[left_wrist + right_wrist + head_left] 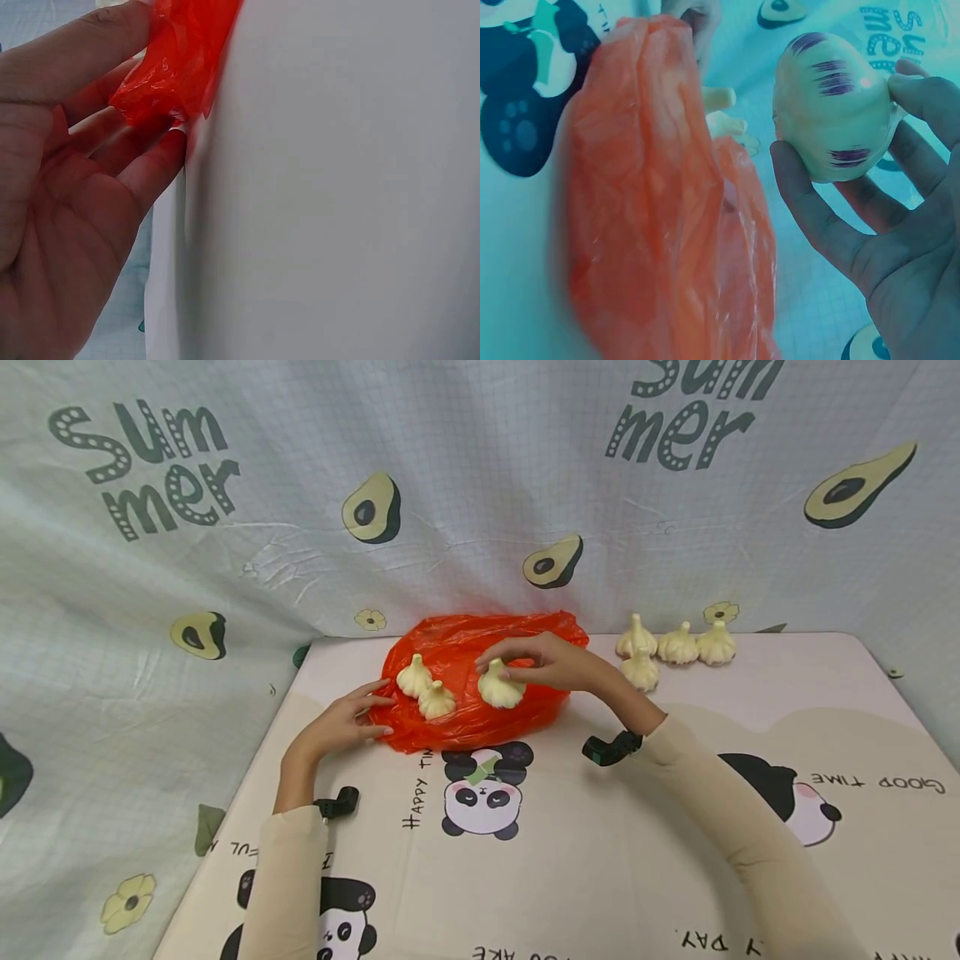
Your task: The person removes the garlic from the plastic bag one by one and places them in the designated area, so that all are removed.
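Observation:
An orange plastic bag [480,717] lies crumpled on the panda-print table [600,860]. Two pale garlic bulbs [415,677] [437,700] rest on its left part. My right hand [501,667] holds a third garlic bulb [501,688] just above the bag's middle. In the right wrist view that garlic bulb [832,105] sits between thumb and fingers of the right hand [840,127], beside the bag [652,210]. My left hand [381,716] pinches the bag's left edge. The left wrist view shows the left hand [150,82] with thumb over and fingers under the bag [180,67].
Several more garlic bulbs [678,645] stand in a cluster at the back right of the table. An avocado-print cloth [480,485] hangs behind and to the left. The table's front half is bare mat with panda prints.

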{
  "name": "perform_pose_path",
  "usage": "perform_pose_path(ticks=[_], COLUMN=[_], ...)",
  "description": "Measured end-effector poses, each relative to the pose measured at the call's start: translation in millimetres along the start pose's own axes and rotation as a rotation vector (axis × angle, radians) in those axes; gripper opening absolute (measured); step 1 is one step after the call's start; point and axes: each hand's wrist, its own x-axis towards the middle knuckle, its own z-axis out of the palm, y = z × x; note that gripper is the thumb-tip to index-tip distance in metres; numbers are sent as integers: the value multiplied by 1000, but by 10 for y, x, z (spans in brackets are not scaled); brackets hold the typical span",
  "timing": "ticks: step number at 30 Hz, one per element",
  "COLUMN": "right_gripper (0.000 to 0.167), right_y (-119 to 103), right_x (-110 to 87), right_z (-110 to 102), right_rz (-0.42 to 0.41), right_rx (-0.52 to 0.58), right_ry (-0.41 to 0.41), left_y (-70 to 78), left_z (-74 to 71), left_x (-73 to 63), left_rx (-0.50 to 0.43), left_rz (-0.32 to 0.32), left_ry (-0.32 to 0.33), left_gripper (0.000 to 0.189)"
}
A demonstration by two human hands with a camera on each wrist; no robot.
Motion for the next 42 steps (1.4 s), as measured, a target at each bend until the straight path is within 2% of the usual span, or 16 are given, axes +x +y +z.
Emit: perform_pose_path(ticks=[13, 22, 34, 39, 42], right_gripper=[27, 26, 27, 27, 28], right_y=[15, -26, -2, 3, -6], right_x=[-386, -595, -908, -1020, -1073], right_z=[-57, -111, -186, -236, -272], right_rz=[102, 87, 161, 169, 162], right_rx=[-38, -115, -100, -82, -110], right_ry=[-37, -33, 19, 33, 52], left_y=[6, -59, -52, -51, -59], left_z=[-26, -30, 2, 5, 2], left_x=[3, 21, 39, 29, 21], left_rx=[29, 46, 43, 40, 35], left_rz=[5, 27, 39, 30, 28], left_ry=[1, 4, 3, 5, -1], left_gripper=[53, 53, 53, 52, 53])
